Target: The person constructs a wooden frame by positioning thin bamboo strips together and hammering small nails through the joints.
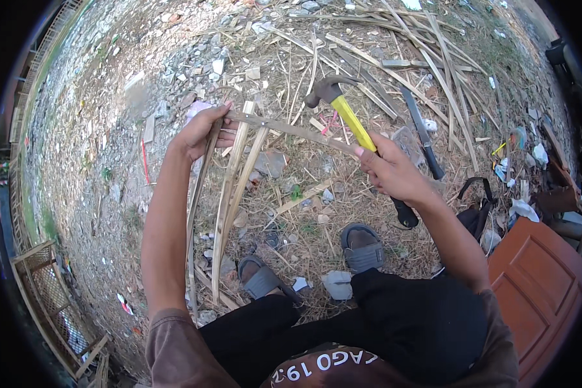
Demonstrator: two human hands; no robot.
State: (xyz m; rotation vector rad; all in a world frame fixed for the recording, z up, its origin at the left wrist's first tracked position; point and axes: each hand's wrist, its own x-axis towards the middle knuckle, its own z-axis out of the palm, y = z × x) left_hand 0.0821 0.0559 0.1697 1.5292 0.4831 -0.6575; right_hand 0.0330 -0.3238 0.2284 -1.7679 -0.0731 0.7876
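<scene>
My left hand (205, 131) is closed round the upper left corner of a joined set of thin wooden slats. A thin wooden cross strip (291, 129) runs from there to my right hand (394, 169). Several long slats (229, 187) hang down from the strip toward the ground near my feet. My right hand is closed round a claw hammer (350, 123) with a yellow and black handle, its dark head pointing up and away. The thumb of that hand also presses the right end of the cross strip. What its other fingers touch is partly hidden.
A handsaw (415, 123) with a black handle lies right of the hammer. Beyond it is a pile of loose wooden strips (433, 58). A brown panelled board (540, 291) stands at the right, a wooden mesh frame (48, 291) at the left. Stones and litter cover the dry ground.
</scene>
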